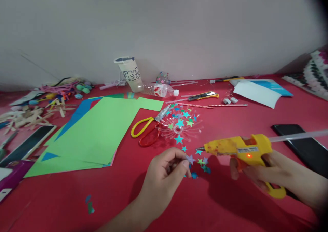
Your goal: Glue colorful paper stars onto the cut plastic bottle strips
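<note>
My right hand [266, 172] grips a yellow hot glue gun [235, 146], with a clear glue stick [297, 135] sticking out of its back and an orange light lit. The nozzle points left, close to my left hand [170, 172]. Thumb and forefinger of that hand pinch a small purple paper star [190, 159]. Several blue and green stars [200, 162] lie just beyond the fingertips. Behind them spreads a clear plastic piece cut into strips [177, 128], with coloured stars on it. Scissors [146, 129] with yellow and red handles touch its left side.
Green paper sheets [99, 129] cover the left middle. A paper cup [130, 74], a plastic bottle [161, 90] and a box cutter [205, 95] are at the back. Wooden sticks [28, 117] and a phone [30, 143] lie left; a black phone [289, 129] lies right.
</note>
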`<state>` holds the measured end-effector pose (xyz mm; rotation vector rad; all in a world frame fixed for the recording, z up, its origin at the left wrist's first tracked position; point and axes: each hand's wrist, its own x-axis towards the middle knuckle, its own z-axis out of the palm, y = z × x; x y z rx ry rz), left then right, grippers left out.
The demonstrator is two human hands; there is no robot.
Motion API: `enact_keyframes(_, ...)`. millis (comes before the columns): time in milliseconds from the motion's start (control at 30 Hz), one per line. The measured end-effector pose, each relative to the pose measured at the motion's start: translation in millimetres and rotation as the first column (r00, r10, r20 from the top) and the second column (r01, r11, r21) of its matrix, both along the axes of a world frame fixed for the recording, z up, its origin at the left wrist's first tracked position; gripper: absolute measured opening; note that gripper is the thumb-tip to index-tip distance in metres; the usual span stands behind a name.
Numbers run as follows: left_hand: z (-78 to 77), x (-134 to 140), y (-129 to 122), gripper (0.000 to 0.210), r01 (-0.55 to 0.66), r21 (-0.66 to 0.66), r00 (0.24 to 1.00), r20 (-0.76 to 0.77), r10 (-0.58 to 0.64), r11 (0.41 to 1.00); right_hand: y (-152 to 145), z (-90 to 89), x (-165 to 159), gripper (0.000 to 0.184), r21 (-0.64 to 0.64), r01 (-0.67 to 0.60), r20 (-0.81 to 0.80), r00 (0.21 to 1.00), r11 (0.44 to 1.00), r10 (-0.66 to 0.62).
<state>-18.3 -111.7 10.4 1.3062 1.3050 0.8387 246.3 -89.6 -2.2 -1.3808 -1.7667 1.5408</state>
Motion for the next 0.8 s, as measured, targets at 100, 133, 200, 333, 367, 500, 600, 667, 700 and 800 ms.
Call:
enact_keyframes(100,-3.4,2.7,2.2,0.015,0.041,-0.109,0.993,0.118,-0.028,0.993,10.8,-1.7,-2.6,0.026,0.053,0.014,0.099,0.995,0.998,-0.019)
enact_keyframes(133,-4.8,3.3,3.2,0.015,0.057,-0.144,0.987,0.154,-0.035,0.988,14.1,-4.1,-4.6,0.033,0.120,0.013,0.165,0.986,0.993,-0.033)
enact_keyframes(200,-7.4,4.2,5.5,0.015,0.080,-0.199,0.975,0.220,-0.035,0.977,20.3,-10.4,-8.2,0.040,0.199,-0.020,0.308,0.950,0.980,-0.044)
enact_keyframes(333,-10.2,4.7,8.5,0.013,0.105,-0.302,0.947,0.320,-0.003,0.947,31.0,-22.6,-10.0,0.049,0.311,-0.079,0.605,0.785,0.947,-0.133)
enact_keyframes(367,-10.5,4.7,8.7,0.013,0.115,-0.325,0.941,0.337,0.002,0.939,33.4,-24.7,-9.5,0.050,0.348,-0.103,0.662,0.731,0.932,-0.166)
enact_keyframes(500,-10.0,3.8,8.6,0.015,0.150,-0.375,0.923,0.384,0.006,0.915,39.6,-27.3,-6.8,0.050,0.430,-0.145,0.752,0.604,0.891,-0.265)
enact_keyframes(600,-8.9,3.2,8.6,0.015,0.153,-0.385,0.919,0.395,0.013,0.910,35.0,-19.3,-10.5,0.045,0.507,-0.165,0.771,0.526,0.846,-0.360)
enact_keyframes(667,-8.1,3.3,8.5,0.015,0.155,-0.402,0.920,0.393,0.017,0.902,25.9,-8.1,-19.6,0.033,0.620,-0.206,0.701,0.579,0.757,-0.416)
enact_keyframes(700,-7.8,3.5,8.4,0.015,0.162,-0.414,0.919,0.394,0.016,0.896,20.2,-1.5,-26.3,0.024,0.672,-0.231,0.624,0.689,0.704,-0.369)
enact_keyframes(800,-7.6,3.8,8.0,0.014,0.205,-0.457,0.906,0.423,0.008,0.866,4.7,16.5,-50.6,0.012,0.705,-0.334,0.453,0.891,0.626,-0.036)
